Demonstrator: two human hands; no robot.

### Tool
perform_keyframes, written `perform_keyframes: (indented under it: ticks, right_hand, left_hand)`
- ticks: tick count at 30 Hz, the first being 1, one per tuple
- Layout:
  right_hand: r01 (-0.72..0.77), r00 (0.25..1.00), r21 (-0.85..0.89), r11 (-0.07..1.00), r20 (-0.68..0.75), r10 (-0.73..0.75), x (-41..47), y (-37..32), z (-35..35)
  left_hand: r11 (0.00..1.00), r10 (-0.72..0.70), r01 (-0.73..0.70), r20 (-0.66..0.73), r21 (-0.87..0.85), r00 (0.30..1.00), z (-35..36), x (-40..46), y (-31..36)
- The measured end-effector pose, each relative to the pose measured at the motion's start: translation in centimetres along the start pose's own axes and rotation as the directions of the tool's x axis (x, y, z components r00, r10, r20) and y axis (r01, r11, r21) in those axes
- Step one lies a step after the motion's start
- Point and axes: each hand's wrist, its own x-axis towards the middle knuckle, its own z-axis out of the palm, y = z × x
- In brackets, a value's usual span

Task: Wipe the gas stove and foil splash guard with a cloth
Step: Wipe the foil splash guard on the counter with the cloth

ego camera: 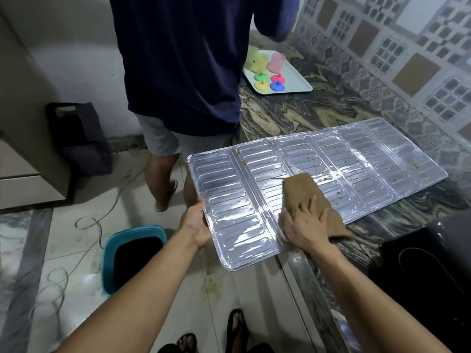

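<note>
Gripping the near left edge of the ribbed silver foil splash guard [293,179], the left hand [195,222] has its thumb on top and its fingers curled out of sight beneath the sheet. The right hand [304,225] lies flat, fingers spread, pressing a folded brown cloth [305,197] against the foil near the centre of the frame; it closes around nothing, only pushing down.

That splash guard lies unfolded and flat across the dark marbled stone counter [293,110], running from lower centre toward the right edge of the frame. Its left panels overhang the counter's front edge above the pale tiled floor [84,240], held up by the left hand. Small orange-brown specks dot the panels beyond the cloth, and that stretch of foil is bare. A black stove body [428,271] sits at lower right, just beside the foil's near edge.

Both forearms reach up from the bottom of the frame, nearly straight. Another person in a dark blue shirt [183,59] stands at upper centre, near the foil's far left corner. A teal-rimmed bin [132,258] stands on the floor at lower left.
</note>
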Motion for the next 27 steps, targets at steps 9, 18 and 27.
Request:
perform_keyframes:
  ticks: [9, 18, 27]
  right_hand:
    - [0.635, 0.772, -0.127, 0.762, 0.061, -0.633, -6.0, -4.1, 2.6]
    - [0.282, 0.959, -0.036, 0.959, -0.002, -0.283, -4.1, 0.1, 0.7]
    - [0.622, 0.781, -0.15, 0.768, 0.061, -0.621, -7.9, -3.9, 2.6]
  left_hand:
    - [0.999, -0.052, 0.052, -0.002, -0.001, 0.999, 0.1, 0.6, 0.1]
    - [1.0, 0.004, -0.003, -0.061, 0.019, 0.998, 0.2, 0.9, 0.2]
    - [0.997, 0.026, -0.009, -0.212, 0.081, 0.977, -0.3, 1.5, 0.1]
